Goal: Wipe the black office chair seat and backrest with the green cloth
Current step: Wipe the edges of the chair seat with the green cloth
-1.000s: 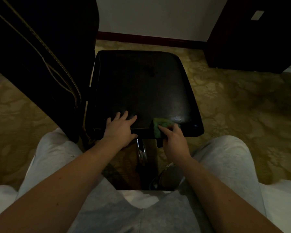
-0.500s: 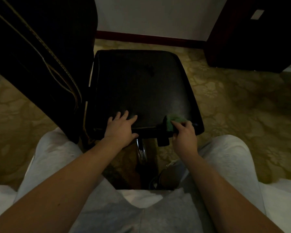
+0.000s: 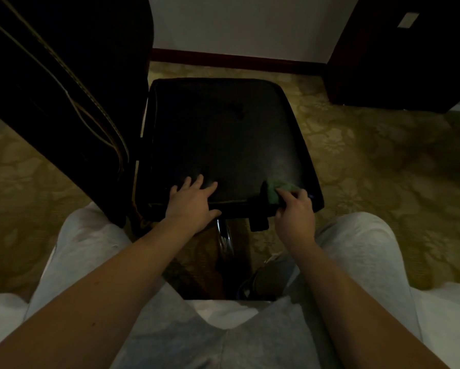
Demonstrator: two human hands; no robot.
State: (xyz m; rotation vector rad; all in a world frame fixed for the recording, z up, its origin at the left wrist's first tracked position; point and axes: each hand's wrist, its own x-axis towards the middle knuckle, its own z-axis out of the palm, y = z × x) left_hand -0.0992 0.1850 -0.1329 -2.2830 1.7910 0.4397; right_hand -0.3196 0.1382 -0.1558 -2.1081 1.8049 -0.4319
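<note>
The black office chair seat (image 3: 223,134) fills the middle of the view, seen from above. My left hand (image 3: 191,201) rests flat on its near edge with the fingers spread. Near the seat's near right corner, my right hand (image 3: 294,214) grips the green cloth (image 3: 275,189) and presses it against the seat edge. Only the cloth's upper part shows above my fingers. A tall black panel (image 3: 64,89) stands at the seat's left side; whether it is the backrest I cannot tell.
My grey-trousered legs (image 3: 356,262) flank the chair's chrome post (image 3: 224,238) and a black lever (image 3: 259,222) under the seat. Patterned carpet (image 3: 369,161) surrounds the chair. Dark wooden furniture (image 3: 409,49) stands at the back right, a white wall (image 3: 250,25) behind.
My right hand has slid the green cloth rightward along the seat's near edge toward the right corner. My left hand has stayed in place.
</note>
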